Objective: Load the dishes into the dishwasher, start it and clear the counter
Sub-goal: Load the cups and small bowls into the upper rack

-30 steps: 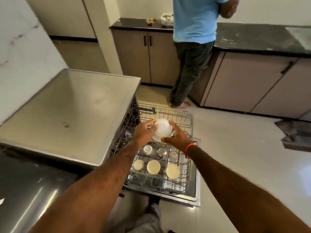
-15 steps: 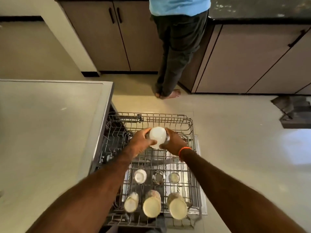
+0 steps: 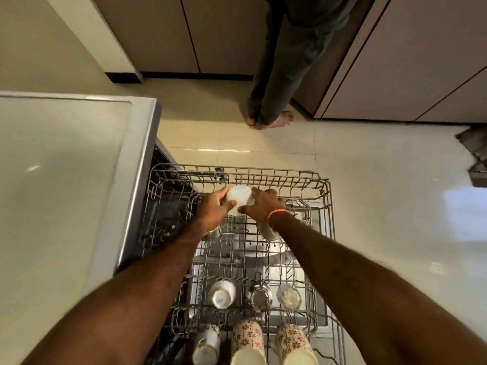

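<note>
Both hands, left hand (image 3: 214, 212) and right hand (image 3: 261, 205), curl fingers round a blurred white bowl (image 3: 238, 199) near the rack (image 3: 325, 185) far edge; mugs (image 3: 247, 341) cut off below.

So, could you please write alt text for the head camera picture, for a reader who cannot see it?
Both hands, left hand and right hand, hold a white bowl over the far end of a pulled-out dishwasher rack. Upturned cups and patterned mugs fill its near rows. Another person stands beyond, by cabinets.
</note>
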A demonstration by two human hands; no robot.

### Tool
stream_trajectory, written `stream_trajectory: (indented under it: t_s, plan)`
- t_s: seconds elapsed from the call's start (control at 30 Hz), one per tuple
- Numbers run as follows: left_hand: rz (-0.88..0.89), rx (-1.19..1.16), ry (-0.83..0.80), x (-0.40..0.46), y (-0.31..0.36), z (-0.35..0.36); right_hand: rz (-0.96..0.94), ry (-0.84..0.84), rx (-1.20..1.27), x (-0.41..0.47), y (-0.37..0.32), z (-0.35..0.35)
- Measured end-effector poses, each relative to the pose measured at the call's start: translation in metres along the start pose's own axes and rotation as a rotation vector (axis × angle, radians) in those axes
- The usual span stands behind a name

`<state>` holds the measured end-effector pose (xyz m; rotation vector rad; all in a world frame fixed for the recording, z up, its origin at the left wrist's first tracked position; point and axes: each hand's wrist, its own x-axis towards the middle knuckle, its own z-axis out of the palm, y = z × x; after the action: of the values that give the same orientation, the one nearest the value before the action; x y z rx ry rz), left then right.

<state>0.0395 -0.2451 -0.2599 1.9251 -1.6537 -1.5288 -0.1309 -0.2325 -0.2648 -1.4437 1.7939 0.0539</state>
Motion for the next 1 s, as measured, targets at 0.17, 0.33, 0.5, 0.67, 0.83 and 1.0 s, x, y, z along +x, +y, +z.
stream_trajectory:
  t_s: [0.17, 0.33, 0.5, 0.67, 0.83, 1.0]
  plan:
    - [0.015, 0.029, 0.054, 0.012, -0.006, 0.007, 0.010, -0.002, -0.033, 0.010, -0.002, 0.010]
    - [0.015, 0.037, 0.077, 0.010, -0.004, 0.008, 0.017, 0.021, -0.063, 0.010, -0.006, 0.012]
    - [0.011, 0.010, 0.098, -0.016, 0.008, 0.005, 0.024, 0.071, -0.068, -0.010, -0.020, 0.007]
    - [0.032, 0.053, 0.111, -0.073, 0.032, -0.008, -0.029, 0.105, -0.086, -0.058, -0.031, -0.007]
    - [0.084, 0.153, 0.138, -0.160, 0.046, -0.013, -0.096, 0.102, -0.159, -0.133, -0.035, -0.027]
    - [0.098, 0.145, 0.225, -0.268, 0.061, -0.002, -0.211, 0.121, -0.221, -0.222, -0.029, -0.041]
